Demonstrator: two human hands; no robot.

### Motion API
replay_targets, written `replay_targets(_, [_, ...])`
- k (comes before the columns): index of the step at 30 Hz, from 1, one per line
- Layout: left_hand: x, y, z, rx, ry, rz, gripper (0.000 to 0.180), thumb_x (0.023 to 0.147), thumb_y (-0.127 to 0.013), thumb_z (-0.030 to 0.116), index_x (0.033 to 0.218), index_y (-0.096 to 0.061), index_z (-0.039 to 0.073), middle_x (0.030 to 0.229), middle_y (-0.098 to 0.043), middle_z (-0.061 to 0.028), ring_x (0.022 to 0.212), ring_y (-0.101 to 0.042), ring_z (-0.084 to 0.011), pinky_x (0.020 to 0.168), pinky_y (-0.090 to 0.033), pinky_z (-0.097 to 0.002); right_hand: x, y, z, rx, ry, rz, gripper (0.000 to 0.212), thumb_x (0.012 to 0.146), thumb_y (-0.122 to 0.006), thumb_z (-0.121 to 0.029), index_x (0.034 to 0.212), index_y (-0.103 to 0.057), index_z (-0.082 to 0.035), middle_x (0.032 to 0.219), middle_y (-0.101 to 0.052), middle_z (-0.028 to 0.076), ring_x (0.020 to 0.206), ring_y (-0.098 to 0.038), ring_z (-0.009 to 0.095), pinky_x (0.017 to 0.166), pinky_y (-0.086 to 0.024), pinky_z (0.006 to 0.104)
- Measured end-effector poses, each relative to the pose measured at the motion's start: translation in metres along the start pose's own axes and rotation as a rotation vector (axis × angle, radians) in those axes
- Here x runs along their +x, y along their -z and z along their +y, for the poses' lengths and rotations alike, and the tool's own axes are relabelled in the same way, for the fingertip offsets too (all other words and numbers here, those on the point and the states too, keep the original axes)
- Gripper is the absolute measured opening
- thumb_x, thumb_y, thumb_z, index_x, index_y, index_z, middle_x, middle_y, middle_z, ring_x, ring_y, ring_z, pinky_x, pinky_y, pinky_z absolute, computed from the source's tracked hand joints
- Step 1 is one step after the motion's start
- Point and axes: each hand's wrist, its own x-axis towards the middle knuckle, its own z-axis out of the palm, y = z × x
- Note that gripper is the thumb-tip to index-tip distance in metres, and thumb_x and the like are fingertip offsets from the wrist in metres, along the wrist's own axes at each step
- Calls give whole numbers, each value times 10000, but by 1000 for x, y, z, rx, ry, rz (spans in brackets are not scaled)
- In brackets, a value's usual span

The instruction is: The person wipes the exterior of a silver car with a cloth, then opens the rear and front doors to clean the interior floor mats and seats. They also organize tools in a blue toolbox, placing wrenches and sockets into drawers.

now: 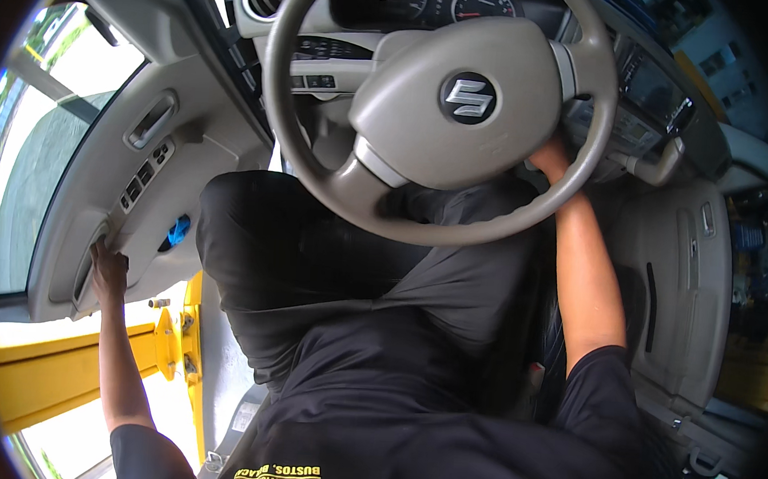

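I sit behind a beige steering wheel [509, 232]. My left hand [109, 272] is closed round the pull handle [91, 259] on the armrest of the driver's door [51, 292], which stands open. Window switches [143, 176] and a door lever [154, 120] lie farther up the same door panel. My right hand [550, 159] reaches behind the lower right of the wheel, close to the steering column. The wheel's hub and rim hide its fingers, so what they touch does not show.
Past the door sill runs a yellow steel beam [55, 363] with a post. Something blue [176, 230] sits in the door pocket. Instrument dials [482, 4] are beyond the wheel, with a dark screen [657, 88] to the right. The passenger door panel [679, 287] is at far right.
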Motion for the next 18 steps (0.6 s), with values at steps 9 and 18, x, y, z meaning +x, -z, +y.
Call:
replay_targets(9, [11, -49, -51, -100, -163, 51, 324, 958, -664, 215, 1265, -660, 113, 1351, -594, -174, 1166, -632, -370, 880, -542, -489, 64, 2, -13, -117, -28, -349, 365, 929, -670, -258, 1231, -689, -53, 1215, -697, 232, 1121, -668, 381, 952, -516, 501])
replay_targets(18, [-5, -3, -6, -272, 32, -33, 535, 965, -635, 336, 1442, -560, 105, 1216, -683, -222, 1043, -694, -413, 882, -527, -500, 47, -1, -56, -143, -151, -368, 367, 911, -675, -253, 1228, -698, -69, 1195, -701, 238, 1073, -690, 365, 920, -527, 515])
